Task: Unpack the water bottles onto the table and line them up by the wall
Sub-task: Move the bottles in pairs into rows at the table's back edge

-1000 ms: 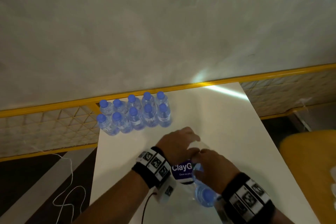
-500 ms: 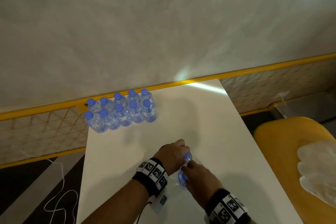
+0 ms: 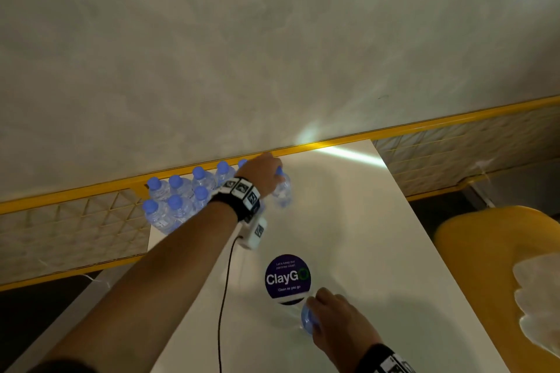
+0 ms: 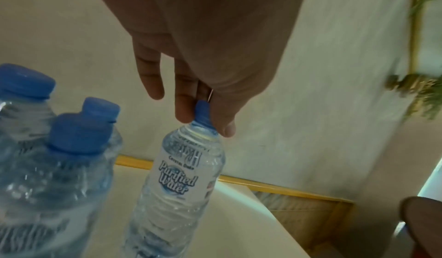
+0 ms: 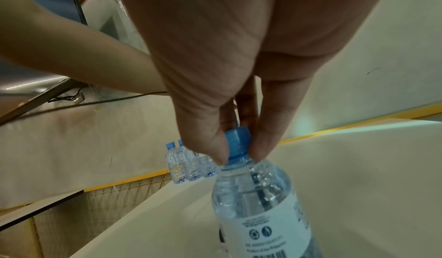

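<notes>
A round purple sticker (image 3: 288, 278) on the white counter (image 3: 348, 221) reads "ClayGo", with "Clean as you go" beneath it. The label of the bottle at the left hand (image 4: 177, 179) reads "Purified Water". The bottle under the right hand (image 5: 263, 214) carries recycling symbols and a barcode, its print too small to read.

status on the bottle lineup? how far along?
Done: a double row of bottles stands at the wall end of the white table. In hand: the left hand pinches a bottle by its cap beside that group; the right hand pinches another bottle near the table's front. Left: setting both down. No further unplaced bottles show.
</notes>
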